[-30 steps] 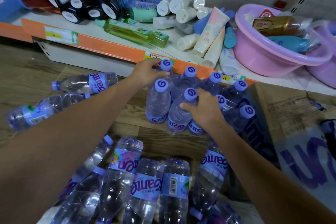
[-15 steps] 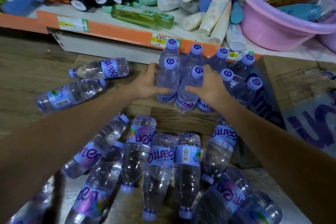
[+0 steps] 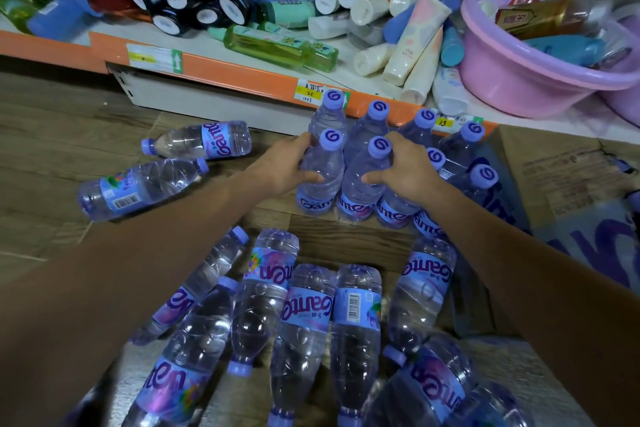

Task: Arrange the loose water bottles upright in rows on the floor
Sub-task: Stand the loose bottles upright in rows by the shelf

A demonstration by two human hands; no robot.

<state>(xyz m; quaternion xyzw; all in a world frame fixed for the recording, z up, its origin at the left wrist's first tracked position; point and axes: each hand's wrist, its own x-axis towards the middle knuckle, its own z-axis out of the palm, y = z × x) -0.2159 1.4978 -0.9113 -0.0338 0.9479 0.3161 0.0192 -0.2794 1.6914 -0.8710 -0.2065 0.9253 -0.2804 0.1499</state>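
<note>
Left hand point(image 3: 282, 168) grasps the front-left bottle point(image 3: 320, 173); right hand point(image 3: 410, 172) grasps its neighbour point(image 3: 363, 180). Both bottles stand caps up, long axes vertical, in the upright cluster point(image 3: 415, 149) just before the shelf point(image 3: 225, 74). Full and probably heavy, with thin, slick walls that would dent, they are best held at mid-body. Loose bottles point(image 3: 304, 315) lie nearer, axes horizontal, caps pointing various ways.

Ahead of me an orange-edged shelf point(image 3: 242, 74) carries tumbled white tubes point(image 3: 363, 7), dark jars point(image 3: 194, 7) and a green bottle point(image 3: 277, 47), with a pink basin point(image 3: 512, 87) at its right end.
</note>
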